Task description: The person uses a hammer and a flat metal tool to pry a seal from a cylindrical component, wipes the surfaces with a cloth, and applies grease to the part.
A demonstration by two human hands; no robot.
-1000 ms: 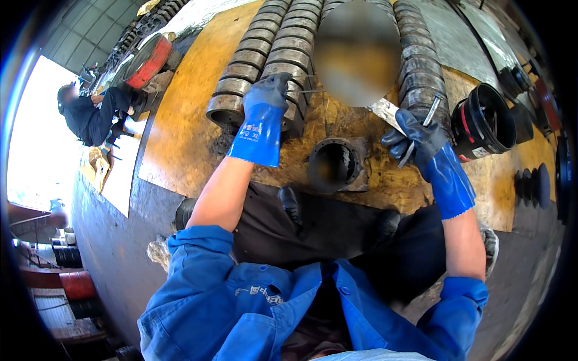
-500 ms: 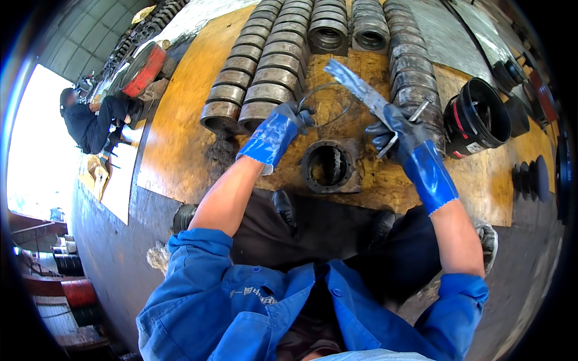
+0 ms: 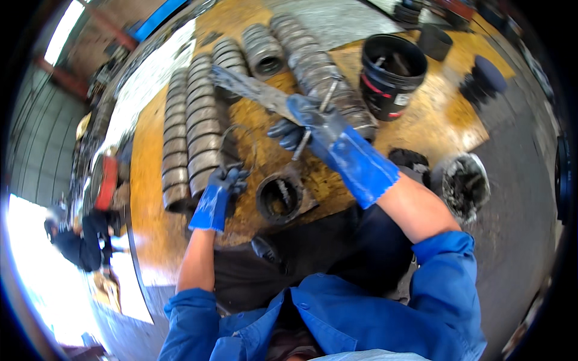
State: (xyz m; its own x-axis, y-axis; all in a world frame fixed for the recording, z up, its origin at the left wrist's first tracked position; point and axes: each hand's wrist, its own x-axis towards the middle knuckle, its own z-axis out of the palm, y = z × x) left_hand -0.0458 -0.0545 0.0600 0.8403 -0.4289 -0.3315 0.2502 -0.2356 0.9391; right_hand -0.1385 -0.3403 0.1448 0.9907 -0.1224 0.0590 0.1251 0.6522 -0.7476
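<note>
My left hand (image 3: 229, 179), in a blue rubber glove with a dark, soiled palm, is closed on a thin wire ring (image 3: 255, 150) that stands up from its fingers. My right hand (image 3: 310, 123), gloved alike, grips a long flat grey metal bar (image 3: 253, 89) pointing up to the left. A slim metal rod (image 3: 301, 144) crosses the same grip, its ends showing above and below the fingers. Below and between both hands, a round-bored metal housing (image 3: 261, 201) rests on the board with its opening toward me. Something light and jagged shows inside its bore.
Rows of ring-shaped metal housings (image 3: 201, 129) line the yellowish board (image 3: 147, 240). A black bucket (image 3: 394, 99) with tools stands beyond my right hand. Nearer lies a pale container (image 3: 483, 192) of dark scraps. At far left another person (image 3: 84, 243) sits low.
My view has turned, so the board and housings sit further left and the bucket nearer the middle. Both hands keep their holds. My left hand appears lower, beside the near end of the left rows.
</note>
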